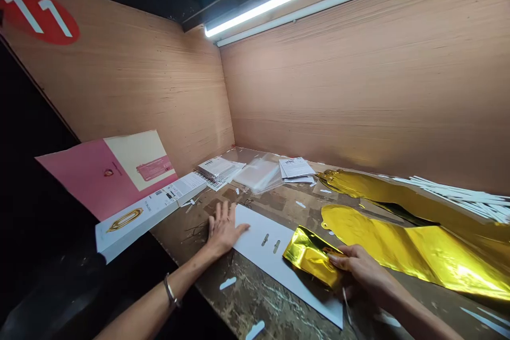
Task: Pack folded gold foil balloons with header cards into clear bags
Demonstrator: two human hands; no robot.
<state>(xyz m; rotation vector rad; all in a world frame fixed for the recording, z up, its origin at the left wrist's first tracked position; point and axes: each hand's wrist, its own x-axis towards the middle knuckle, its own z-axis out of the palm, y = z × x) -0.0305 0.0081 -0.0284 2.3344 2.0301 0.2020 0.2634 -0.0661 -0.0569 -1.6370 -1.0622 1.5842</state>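
My left hand (223, 229) lies flat with fingers spread, its thumb at the far left end of a long white card (255, 223). Two slots are cut through this card. My right hand (354, 265) pinches a folded gold foil balloon (311, 257) over the card's right half. The balloon hides part of the card. Just right of it, a flat gold foil balloon (382, 244) stretches across the table, with a stack of similar gold foil (382, 196) behind. A thin string-like piece (346, 303) hangs near my right hand.
A stack of long printed cards (147, 212) and a pink and cream folder (99, 170) stand at left. Toward the back are printed sheets (217, 167), clear plastic bags (258, 172) and folded leaflets (297, 167). White sticks (458, 194) lie at right. White paper scraps (228, 283) dot the worn table (255, 303).
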